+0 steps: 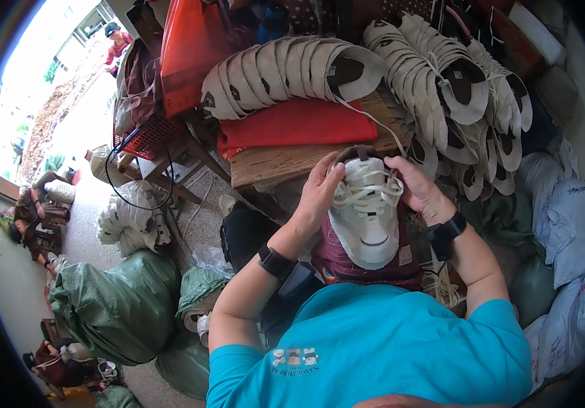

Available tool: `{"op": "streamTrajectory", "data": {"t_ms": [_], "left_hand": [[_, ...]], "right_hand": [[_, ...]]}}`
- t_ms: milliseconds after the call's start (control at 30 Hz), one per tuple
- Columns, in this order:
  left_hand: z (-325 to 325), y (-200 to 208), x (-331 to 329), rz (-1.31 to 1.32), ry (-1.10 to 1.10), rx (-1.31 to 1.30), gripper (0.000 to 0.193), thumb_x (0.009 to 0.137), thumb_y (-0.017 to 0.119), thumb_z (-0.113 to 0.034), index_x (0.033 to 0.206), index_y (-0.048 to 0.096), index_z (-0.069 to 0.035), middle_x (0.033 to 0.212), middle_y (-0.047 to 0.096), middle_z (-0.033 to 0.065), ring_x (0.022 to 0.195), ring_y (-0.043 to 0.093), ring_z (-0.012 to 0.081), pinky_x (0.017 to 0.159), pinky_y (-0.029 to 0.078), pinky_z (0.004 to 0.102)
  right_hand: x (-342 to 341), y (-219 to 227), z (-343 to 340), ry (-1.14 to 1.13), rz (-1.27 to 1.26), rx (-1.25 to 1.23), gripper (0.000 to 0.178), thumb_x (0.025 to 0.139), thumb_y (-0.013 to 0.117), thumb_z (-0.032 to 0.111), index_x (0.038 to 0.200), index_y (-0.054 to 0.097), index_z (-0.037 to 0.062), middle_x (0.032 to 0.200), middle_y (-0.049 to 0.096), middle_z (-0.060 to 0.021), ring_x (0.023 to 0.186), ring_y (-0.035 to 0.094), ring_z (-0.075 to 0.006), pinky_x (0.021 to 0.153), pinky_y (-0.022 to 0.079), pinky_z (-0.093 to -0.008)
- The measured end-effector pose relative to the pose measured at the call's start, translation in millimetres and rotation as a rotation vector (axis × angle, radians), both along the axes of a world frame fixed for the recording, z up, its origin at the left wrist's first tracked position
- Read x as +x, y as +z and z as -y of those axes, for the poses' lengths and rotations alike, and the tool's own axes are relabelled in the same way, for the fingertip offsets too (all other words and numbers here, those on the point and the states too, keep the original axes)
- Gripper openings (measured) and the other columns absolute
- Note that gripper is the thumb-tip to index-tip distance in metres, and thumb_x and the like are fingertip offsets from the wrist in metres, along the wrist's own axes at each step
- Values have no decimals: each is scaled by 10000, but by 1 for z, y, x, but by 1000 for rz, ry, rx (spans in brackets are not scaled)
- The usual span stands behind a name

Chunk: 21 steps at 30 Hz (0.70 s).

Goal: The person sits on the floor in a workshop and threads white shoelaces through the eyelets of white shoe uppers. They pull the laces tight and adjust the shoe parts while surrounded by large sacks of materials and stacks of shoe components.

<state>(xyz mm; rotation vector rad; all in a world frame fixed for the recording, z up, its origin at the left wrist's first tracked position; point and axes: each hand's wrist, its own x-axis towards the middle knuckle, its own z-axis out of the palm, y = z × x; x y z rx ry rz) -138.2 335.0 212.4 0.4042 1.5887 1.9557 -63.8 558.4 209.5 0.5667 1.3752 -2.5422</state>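
Observation:
A cream shoe upper (366, 234) with pale laces and a brown collar is between my hands, its toe pointing toward me above a maroon cloth (326, 251) on my lap. My left hand (318, 194) grips the collar's left side, thumb on top. On the other side, my right hand (420, 189) pinches the collar's right edge near the laces. Just beyond my hands, a nested row of cream uppers (272, 75) lies on a folded red cloth (299, 128), which rests on a wooden bench (265, 163).
More stacked uppers (415, 81) hang at the back right. White sacks (571, 231) line the right side. Green sacks (119, 302) and a bundle of pale uppers (132, 214) sit on the floor at left. A red basket (149, 136) stands near the bench. Other people are farther left.

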Motion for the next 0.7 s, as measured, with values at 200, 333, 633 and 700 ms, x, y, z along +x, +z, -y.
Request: {"op": "streamTrajectory", "data": {"t_ms": [200, 333, 633, 700], "left_hand": [[15, 13, 1, 99, -33, 264, 373, 1028, 554, -252, 1301, 534, 3, 1252, 603, 86, 1145, 557, 147, 1025, 418, 300], [26, 14, 3, 75, -181, 333, 312, 1016, 583, -222, 1237, 581, -1, 1221, 611, 65, 1148, 556, 136, 1028, 419, 302], [71, 65, 13, -125, -348, 307, 367, 921, 717, -221, 1196, 622, 3, 1264, 607, 112, 1191, 567, 200, 1048, 432, 345], [74, 77, 16, -108, -367, 277, 375, 912, 727, -210, 1200, 621, 6, 1265, 611, 116, 1187, 576, 204, 1039, 444, 346]], "right_hand": [[7, 10, -21, 146, 23, -410, 586, 995, 473, 437, 1313, 531, -51, 1253, 632, -181, 1161, 599, -265, 1072, 407, -384], [13, 1, -2, 391, -151, -716, 747, 1006, 417, 551, 1351, 461, -110, 1285, 602, -245, 1133, 637, -267, 933, 539, -374], [45, 48, 78, 672, -310, -994, 1227, 787, 460, 856, 1467, 221, -138, 1299, 534, -353, 1095, 661, -388, 992, 493, -528], [43, 45, 89, 787, -351, -1078, 1345, 716, 496, 903, 1479, 164, -154, 1293, 529, -373, 1117, 651, -400, 1037, 453, -552]]}}
